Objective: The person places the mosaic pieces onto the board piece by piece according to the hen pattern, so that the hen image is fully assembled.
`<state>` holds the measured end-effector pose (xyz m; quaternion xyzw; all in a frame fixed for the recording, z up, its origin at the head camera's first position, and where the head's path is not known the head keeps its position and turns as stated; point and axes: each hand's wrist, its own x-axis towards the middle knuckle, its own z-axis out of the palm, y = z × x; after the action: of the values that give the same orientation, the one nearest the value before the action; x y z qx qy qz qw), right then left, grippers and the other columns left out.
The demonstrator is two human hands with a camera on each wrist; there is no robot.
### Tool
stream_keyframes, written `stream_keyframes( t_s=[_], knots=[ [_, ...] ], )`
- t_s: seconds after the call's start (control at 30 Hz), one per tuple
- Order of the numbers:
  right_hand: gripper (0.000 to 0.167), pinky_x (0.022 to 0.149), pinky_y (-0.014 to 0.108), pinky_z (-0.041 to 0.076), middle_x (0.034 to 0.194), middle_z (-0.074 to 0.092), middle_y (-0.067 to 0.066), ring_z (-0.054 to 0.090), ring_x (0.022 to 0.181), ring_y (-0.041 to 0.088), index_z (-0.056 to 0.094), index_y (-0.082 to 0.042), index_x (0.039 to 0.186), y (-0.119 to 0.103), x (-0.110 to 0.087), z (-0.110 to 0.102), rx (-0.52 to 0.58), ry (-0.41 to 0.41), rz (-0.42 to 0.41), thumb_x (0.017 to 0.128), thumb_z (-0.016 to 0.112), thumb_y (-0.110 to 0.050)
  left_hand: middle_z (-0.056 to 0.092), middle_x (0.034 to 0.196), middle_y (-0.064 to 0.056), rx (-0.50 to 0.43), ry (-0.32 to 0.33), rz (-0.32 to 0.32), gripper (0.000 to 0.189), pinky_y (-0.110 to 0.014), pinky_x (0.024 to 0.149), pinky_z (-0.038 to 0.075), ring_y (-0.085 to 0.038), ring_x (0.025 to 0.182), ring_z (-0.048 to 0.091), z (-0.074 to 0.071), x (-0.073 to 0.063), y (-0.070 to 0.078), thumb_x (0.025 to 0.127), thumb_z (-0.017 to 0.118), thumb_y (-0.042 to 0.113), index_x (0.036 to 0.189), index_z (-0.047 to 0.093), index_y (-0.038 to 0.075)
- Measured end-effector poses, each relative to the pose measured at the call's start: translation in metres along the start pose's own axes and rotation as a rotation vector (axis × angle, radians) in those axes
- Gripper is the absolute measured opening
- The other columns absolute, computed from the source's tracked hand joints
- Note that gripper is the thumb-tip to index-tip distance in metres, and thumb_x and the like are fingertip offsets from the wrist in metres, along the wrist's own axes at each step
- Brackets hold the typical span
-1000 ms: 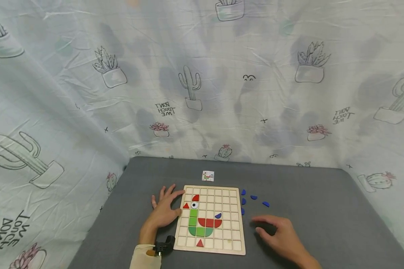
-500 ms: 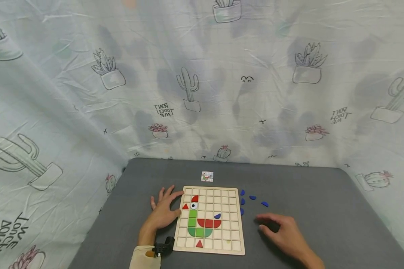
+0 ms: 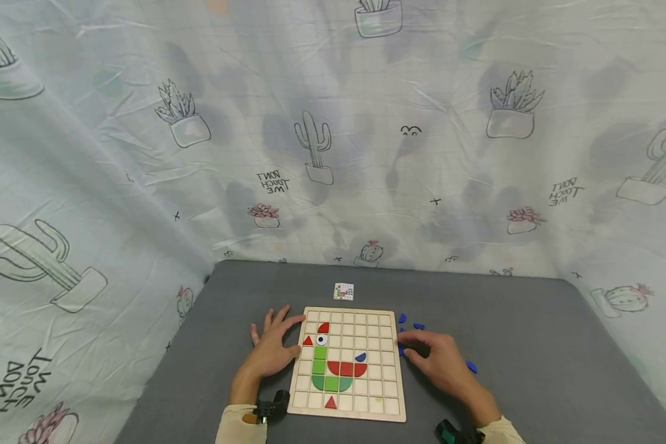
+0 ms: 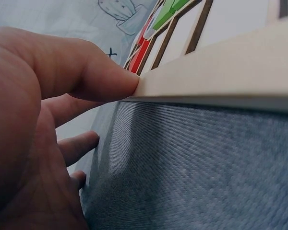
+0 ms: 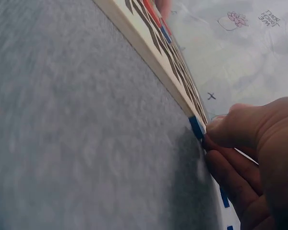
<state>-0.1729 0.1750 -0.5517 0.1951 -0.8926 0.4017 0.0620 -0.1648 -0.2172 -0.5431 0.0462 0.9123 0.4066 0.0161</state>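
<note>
My left hand has its fingers spread beside the wooden grid board. Its thumb and index finger touch the board's left edge, with the thumb against the side in the left wrist view. My right hand reaches to the board's right edge. Its thumb and index fingertips are at a blue half-round piece; whether they pinch it cannot be told. The board carries red pieces, green pieces, a white round eye piece and a blue piece.
Other blue pieces lie on the grey table, one near the board's top right, and a blue piece beside the right wrist. A small pattern card lies behind the board. Printed cloth surrounds the table.
My right hand has moved forward and left from the table to the blue pieces at the board's edge. A blue piece beside the right wrist has come into sight. The left hand stays put.
</note>
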Motion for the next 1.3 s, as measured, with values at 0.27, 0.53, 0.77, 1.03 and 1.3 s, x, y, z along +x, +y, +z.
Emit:
stream_keyframes(
  t_s=[0.27, 0.53, 0.77, 1.03, 1.3],
  knots=[
    [0.031, 0.084, 0.031, 0.065, 0.107, 0.082, -0.009, 0.078, 0.097, 0.009, 0.083, -0.019, 0.113, -0.007, 0.000, 0.005, -0.025, 0.000, -0.027, 0.088, 0.089, -0.001, 0.030, 0.179, -0.023, -0.002, 0.007, -0.001, 0.067, -0.078, 0.122, -0.019, -0.055, 0.168, 0.002, 0.000, 0.000, 0.000, 0.087, 0.075, 0.003, 0.152, 0.066, 0.018],
    [0.029, 0.081, 0.031, 0.064, 0.103, 0.081, -0.012, 0.075, 0.093, 0.004, 0.083, -0.020, 0.108, -0.011, -0.010, 0.003, -0.110, 0.008, -0.078, 0.085, 0.093, -0.006, 0.029, 0.179, -0.023, 0.004, 0.002, 0.001, 0.067, -0.079, 0.122, -0.018, -0.055, 0.167, 0.002, 0.000, -0.001, -0.001, 0.088, 0.075, 0.003, 0.153, 0.065, 0.017],
    [0.036, 0.089, 0.036, 0.065, 0.113, 0.082, -0.011, 0.078, 0.106, 0.011, 0.084, -0.021, 0.116, -0.009, -0.014, 0.002, -0.141, -0.005, -0.152, 0.085, 0.092, -0.005, 0.029, 0.179, -0.023, -0.004, 0.003, 0.000, 0.068, -0.078, 0.122, -0.019, -0.055, 0.168, 0.002, 0.000, 0.000, -0.001, 0.087, 0.075, 0.004, 0.153, 0.065, 0.017],
    [0.036, 0.086, 0.035, 0.065, 0.110, 0.081, -0.013, 0.077, 0.102, 0.010, 0.084, -0.024, 0.112, -0.005, -0.019, 0.000, -0.137, -0.004, -0.190, 0.084, 0.092, -0.003, 0.029, 0.179, -0.023, 0.001, 0.003, 0.001, 0.068, -0.079, 0.122, -0.019, -0.055, 0.168, 0.002, 0.001, 0.001, -0.001, 0.087, 0.076, 0.004, 0.153, 0.066, 0.017],
    [0.037, 0.089, 0.034, 0.065, 0.111, 0.082, -0.014, 0.077, 0.105, 0.007, 0.084, -0.024, 0.113, -0.005, -0.017, 0.001, -0.113, -0.018, -0.184, 0.084, 0.091, -0.002, 0.029, 0.179, -0.023, 0.007, 0.009, -0.011, 0.068, -0.078, 0.122, -0.018, -0.055, 0.168, 0.002, 0.001, 0.001, 0.000, 0.087, 0.077, 0.004, 0.153, 0.065, 0.017]
  ],
)
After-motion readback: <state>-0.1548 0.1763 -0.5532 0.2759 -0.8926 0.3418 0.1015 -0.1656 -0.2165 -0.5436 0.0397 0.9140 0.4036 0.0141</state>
